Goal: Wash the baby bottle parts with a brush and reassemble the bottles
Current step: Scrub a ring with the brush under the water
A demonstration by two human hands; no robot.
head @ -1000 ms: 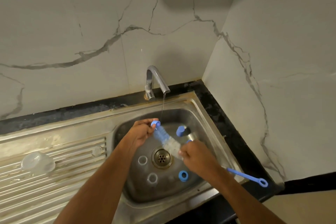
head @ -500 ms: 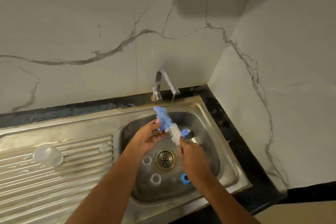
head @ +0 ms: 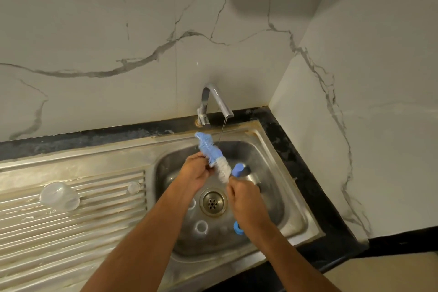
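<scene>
Your right hand [head: 246,199] grips the wet, bendy brush [head: 214,159] low down over the sink [head: 294,216], your left hand [head: 195,172] pinches its soft bristles, so hold the slippery stem tight.

Both hands [head: 196,173] on bottle brush [head: 213,157]

I see the tap [head: 214,104] behind the sink [head: 272,161], rings [head: 201,226] in it (near the drain [head: 212,201]), a cap [head: 59,195] on the drainboard [head: 71,232] left.
</scene>
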